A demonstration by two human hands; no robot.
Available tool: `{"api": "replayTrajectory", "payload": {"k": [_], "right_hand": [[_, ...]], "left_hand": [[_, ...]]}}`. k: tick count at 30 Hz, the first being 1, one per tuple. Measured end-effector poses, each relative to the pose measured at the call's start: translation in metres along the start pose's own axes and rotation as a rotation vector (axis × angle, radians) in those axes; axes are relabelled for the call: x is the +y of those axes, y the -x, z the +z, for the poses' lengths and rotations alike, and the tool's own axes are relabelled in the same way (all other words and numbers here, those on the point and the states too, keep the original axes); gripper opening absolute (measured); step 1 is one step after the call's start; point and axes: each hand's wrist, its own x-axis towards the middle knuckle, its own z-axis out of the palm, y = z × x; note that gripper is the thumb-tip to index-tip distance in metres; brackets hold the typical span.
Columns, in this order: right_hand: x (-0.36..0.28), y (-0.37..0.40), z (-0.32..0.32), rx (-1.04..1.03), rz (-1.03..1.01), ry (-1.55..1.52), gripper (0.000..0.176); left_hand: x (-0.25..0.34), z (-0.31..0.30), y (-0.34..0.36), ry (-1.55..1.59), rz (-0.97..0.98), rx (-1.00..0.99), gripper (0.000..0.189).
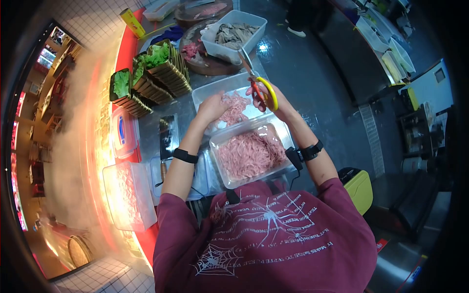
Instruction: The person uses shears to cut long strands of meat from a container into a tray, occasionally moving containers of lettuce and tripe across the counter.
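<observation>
Now both hands are over the steel desk (303, 73). The right hand (267, 94) holds yellow-handled scissors (255, 77), fingers through the loops and blades pointing away from the person. The left hand (212, 106) lies on pale pink meat strips (237, 105) in a shallow clear tray (207, 92). Its fingers are bent over the strips, but I cannot tell whether it really grips them. Just beside the tray, nearer to the body, a clear container (221, 142) is full of pink cut meat. Further away a white tub (254, 22) with grey pieces rests on a round wooden board (210, 66). To the left, dark trays with lettuce (156, 56) are stacked.
</observation>
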Motion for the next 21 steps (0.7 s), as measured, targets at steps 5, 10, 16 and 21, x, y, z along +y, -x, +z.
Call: {"api": "replayTrajectory", "payload": {"k": [5, 10, 16, 21], "right_hand": [[0.005, 0.027, -0.024, 0.063, 0.018, 0.033, 0.048], [0.016, 0.041, -0.030, 0.033, 0.006, -0.040, 0.044], [0.020, 0.048, -0.024, 0.010, 0.032, -0.061, 0.043], [0.025, 0.051, -0.015, -0.012, 0.030, -0.065, 0.048]], "left_hand": [[0.020, 0.012, 0.052, 0.047, -0.336, -0.784, 0.028], [0.052, 0.073, 0.137, 0.019, -0.147, -0.722, 0.025], [0.055, 0.082, 0.137, -0.029, -0.240, -0.559, 0.018], [0.048, 0.049, 0.115, 0.342, -0.466, -0.664, 0.023]]}}
